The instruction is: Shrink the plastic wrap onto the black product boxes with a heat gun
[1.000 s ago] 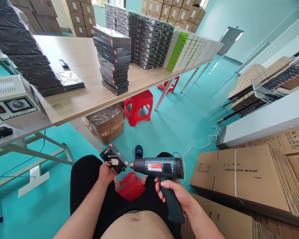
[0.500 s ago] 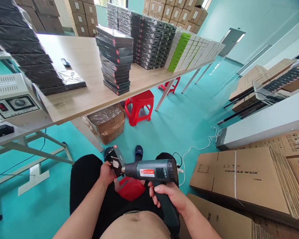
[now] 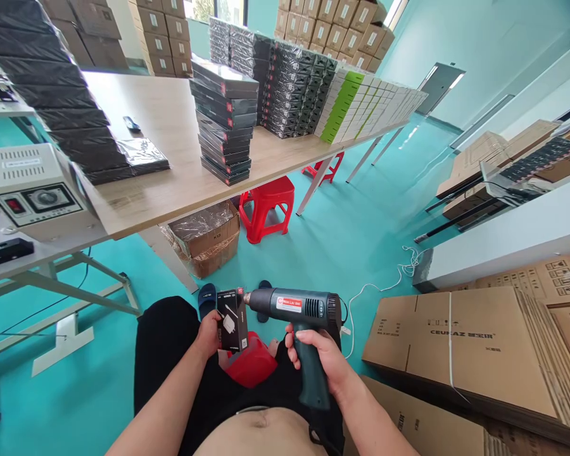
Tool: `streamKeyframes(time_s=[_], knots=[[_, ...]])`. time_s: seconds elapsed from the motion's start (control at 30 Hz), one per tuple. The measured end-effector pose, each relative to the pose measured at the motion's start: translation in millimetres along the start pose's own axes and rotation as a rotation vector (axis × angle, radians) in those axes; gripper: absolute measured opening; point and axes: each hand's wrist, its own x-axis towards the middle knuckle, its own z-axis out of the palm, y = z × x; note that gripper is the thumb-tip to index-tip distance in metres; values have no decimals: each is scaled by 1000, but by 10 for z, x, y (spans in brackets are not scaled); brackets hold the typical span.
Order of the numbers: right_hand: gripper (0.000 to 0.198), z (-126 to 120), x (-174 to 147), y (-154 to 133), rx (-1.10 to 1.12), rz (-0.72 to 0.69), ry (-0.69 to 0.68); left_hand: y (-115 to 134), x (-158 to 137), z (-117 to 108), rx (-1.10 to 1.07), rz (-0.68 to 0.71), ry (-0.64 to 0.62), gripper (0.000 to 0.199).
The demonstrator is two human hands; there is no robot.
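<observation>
My left hand grips a small black box by its left edge, its printed face with a white charger and cable turned up toward me. My right hand is wrapped round the handle of a dark green heat gun. The gun's metal nozzle points left, close to the box's upper right corner. Both things are above my lap, over a red stool between my legs.
A wooden table ahead bears a stack of black boxes, wrapped stacks and white boxes. On the left sits a machine with a dial. Flattened cartons lie at right; a white cord crosses the floor.
My left hand has turned the box from a slant to nearly upright, its printed face now in full view. The heat gun has moved slightly up and right.
</observation>
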Motion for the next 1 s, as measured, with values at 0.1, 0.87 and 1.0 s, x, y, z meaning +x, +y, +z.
streamKeyframes(time_s=[0.1,0.87,1.0], knots=[[26,-5,27,-57,32,-24,17,-16,-28,26,64,9,18,17],[25,63,92,-292,-128,27,25,-49,-248,208,300,143,47,3],[23,86,175,-353,-157,25,44,-41,-215,176,284,139,47,3]])
